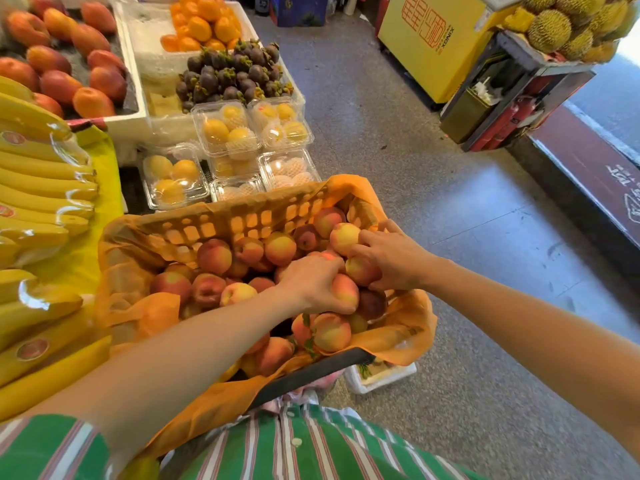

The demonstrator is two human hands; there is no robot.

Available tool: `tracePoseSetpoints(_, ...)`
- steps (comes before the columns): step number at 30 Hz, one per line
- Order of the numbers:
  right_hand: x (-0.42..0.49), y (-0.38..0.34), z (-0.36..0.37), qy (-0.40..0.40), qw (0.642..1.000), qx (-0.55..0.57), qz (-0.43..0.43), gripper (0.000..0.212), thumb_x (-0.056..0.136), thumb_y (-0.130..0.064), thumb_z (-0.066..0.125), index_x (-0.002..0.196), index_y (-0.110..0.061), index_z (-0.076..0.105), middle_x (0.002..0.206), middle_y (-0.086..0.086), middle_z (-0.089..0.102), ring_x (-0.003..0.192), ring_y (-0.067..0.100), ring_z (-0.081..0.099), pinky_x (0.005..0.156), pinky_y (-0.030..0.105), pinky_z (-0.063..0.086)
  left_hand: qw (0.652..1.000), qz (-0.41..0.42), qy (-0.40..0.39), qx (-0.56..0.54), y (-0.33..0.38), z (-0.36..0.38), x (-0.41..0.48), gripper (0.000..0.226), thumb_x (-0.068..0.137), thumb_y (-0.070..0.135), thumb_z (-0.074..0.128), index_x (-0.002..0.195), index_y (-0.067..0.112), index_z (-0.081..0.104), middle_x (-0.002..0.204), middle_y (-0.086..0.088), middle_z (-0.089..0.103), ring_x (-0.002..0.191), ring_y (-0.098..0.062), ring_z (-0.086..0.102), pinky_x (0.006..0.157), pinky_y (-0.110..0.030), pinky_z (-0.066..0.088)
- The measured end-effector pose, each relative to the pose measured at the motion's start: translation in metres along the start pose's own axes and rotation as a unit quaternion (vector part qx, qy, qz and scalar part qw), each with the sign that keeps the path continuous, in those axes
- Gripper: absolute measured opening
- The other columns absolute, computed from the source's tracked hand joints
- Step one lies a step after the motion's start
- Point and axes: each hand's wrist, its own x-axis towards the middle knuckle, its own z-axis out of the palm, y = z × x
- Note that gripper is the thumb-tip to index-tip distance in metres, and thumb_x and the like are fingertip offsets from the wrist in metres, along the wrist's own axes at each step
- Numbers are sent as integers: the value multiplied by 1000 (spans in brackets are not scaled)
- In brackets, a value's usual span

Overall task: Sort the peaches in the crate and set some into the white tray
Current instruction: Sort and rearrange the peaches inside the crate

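A dark crate (311, 372) lined with orange paper (398, 327) holds several red-yellow peaches (214, 256). My left hand (311, 285) reaches into the right part of the pile, its fingers curled round a pink-red peach (346, 289). My right hand (391, 258) is just beside it, its fingers wrapped round another peach (360, 270) and touching a pale yellow peach (343, 237) above. A white foam tray (381, 375) shows below the crate's right corner, mostly hidden.
Bagged bananas (41, 188) lie at the left. Clear boxes of yellow fruit (228, 133) stand behind the crate, with mangosteens (232, 74), oranges (204, 22) and mangoes (69, 60) further back. At the right is grey floor (450, 220), with a yellow cabinet (433, 43) and durians (568, 26) beyond.
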Motion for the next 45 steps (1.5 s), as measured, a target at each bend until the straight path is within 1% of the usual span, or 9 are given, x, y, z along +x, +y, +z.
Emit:
tracePoseSetpoints(6, -6, 2, -8, 79, 985, 150, 22, 69, 67, -61, 67, 125, -25, 54, 105, -1, 53, 99, 19, 54, 97, 34, 21, 996, -25, -56, -58, -37, -43, -13, 72, 62, 62, 71, 122, 28, 52, 105, -1, 63, 95, -23, 58, 80, -39, 50)
tracePoseSetpoints(12, 21, -39, -23, 70, 929, 363, 14, 66, 71, -60, 71, 123, -22, 57, 111, -2, 61, 99, 13, 55, 91, 39, 43, 992, -95, -25, 73, -91, -73, -35, 71, 65, 59, 68, 127, 30, 50, 100, 0, 54, 99, -23, 52, 76, -35, 48)
tracePoseSetpoints(18, 43, -87, -13, -63, 946, 304, -91, 67, 79, -54, 69, 134, -23, 47, 123, -4, 56, 109, 6, 47, 95, 30, 29, 976, -82, -38, 197, -109, -57, -52, 75, 72, 58, 66, 136, 28, 40, 115, -7, 50, 106, -26, 46, 83, -36, 43)
tracePoseSetpoints(23, 45, -101, 5, -133, 951, 268, -77, 72, 78, -52, 69, 138, -28, 36, 123, -2, 57, 114, 20, 49, 101, 51, 29, 983, -61, -26, 173, -113, -50, -55, 76, 74, 53, 68, 139, 29, 37, 116, -5, 47, 107, -25, 45, 85, -40, 48)
tracePoseSetpoints(29, 44, -97, -2, -124, 956, 253, -85, 61, 81, -50, 67, 134, -28, 44, 115, -3, 61, 110, 17, 52, 93, 43, 37, 986, -28, -35, 161, -117, -49, -53, 79, 80, 64, 58, 145, 27, 32, 127, -8, 43, 115, -26, 42, 92, -37, 41)
tracePoseSetpoints(32, 40, -74, -14, -5, 949, 307, -71, 40, 83, -37, 66, 119, -20, 60, 107, -2, 65, 99, 16, 59, 86, 36, 45, 987, -26, -30, 154, -111, -49, -49, 74, 83, 68, 52, 141, 24, 39, 128, -9, 44, 116, -27, 42, 94, -38, 39)
tracePoseSetpoints(36, 37, -22, -16, 95, 964, 245, 37, 44, 77, -32, 69, 117, -14, 63, 104, 5, 66, 99, 28, 59, 85, 38, 43, 987, 2, -23, 157, -94, -46, -35, 60, 85, 63, 53, 126, 19, 53, 118, -9, 50, 108, -27, 44, 89, -38, 37)
tracePoseSetpoints(41, 36, 7, -7, 14, 991, 99, 91, 67, 76, -43, 72, 135, -26, 46, 130, 0, 53, 124, 25, 44, 97, 38, 25, 995, 32, -20, 95, -64, -33, -7, 60, 84, 62, 56, 130, 24, 53, 119, -4, 56, 114, -26, 45, 94, -40, 38)
tracePoseSetpoints(45, 42, 8, 1, -9, 996, 42, 78, 72, 76, -45, 71, 138, -29, 39, 130, -2, 49, 120, 24, 45, 97, 40, 19, 998, 7, -49, 44, -53, -19, 16, 69, 81, 66, 56, 133, 20, 49, 116, -5, 60, 111, -27, 47, 92, -41, 41)
